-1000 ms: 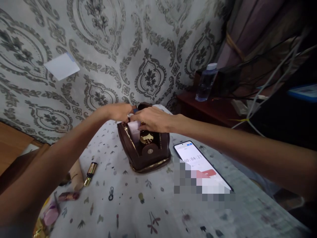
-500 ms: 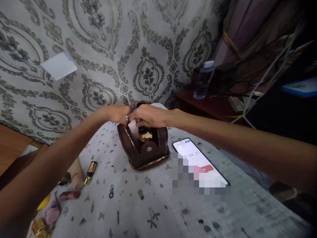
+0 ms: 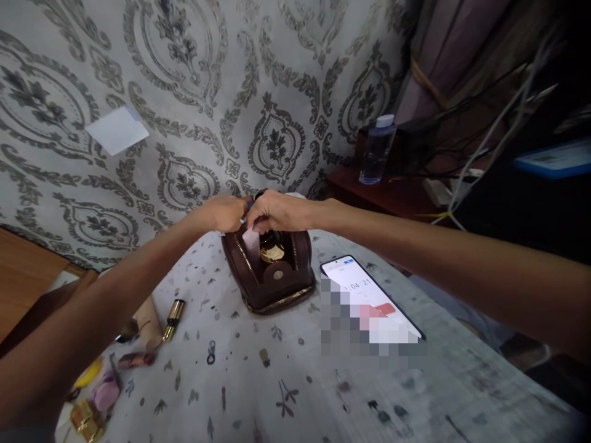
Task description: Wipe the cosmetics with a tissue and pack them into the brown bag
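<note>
Over the brown bag (image 3: 272, 292)
Right hand (image 3: 282, 210) bunched at a pale tube (image 3: 252, 243), left hand (image 3: 229, 213) curled (either grip, I cannot tell).

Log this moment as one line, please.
left hand: at open brown bag, grip hidden | right hand: over bag's opening, grip unclear | inside: pale tube, round gold item | on patterned cloth: phone, gold tube
</note>
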The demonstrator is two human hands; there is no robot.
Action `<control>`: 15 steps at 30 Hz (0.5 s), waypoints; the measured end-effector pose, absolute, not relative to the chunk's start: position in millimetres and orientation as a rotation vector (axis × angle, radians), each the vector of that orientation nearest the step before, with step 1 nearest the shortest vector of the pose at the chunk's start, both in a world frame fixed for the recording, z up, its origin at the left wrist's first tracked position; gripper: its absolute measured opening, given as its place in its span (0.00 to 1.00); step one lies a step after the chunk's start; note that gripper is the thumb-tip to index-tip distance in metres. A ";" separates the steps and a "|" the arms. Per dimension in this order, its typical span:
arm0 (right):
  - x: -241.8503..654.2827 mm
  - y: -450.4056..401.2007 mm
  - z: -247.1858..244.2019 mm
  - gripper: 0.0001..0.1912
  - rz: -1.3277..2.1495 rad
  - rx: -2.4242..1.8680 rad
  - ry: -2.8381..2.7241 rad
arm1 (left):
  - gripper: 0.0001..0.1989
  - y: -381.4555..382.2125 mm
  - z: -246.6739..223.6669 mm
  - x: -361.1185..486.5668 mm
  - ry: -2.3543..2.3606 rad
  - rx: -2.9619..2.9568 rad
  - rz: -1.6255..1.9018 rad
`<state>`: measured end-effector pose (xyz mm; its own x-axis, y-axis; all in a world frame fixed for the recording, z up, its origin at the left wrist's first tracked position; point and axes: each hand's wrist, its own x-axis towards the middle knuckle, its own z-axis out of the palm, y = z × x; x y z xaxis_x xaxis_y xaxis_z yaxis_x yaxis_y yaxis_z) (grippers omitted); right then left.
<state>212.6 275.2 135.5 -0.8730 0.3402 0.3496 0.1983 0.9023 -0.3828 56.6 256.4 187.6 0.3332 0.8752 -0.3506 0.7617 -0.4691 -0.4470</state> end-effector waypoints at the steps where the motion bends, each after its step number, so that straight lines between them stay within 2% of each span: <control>1: 212.8 274.9 135.4 0.12 0.477 -0.400 -2.647 | 0.23 254.8 188.6 57.5 -1.493 -2.361 0.832; 15: 212.8 268.1 139.4 0.12 0.408 -0.371 -2.629 | 0.18 238.6 205.4 61.1 -1.441 -2.320 0.628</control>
<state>212.8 268.1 139.4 -0.8619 0.3235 0.3905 0.1899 0.9200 -0.3428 61.1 238.6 205.4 0.3885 0.9019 -0.1889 0.7528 -0.4289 -0.4994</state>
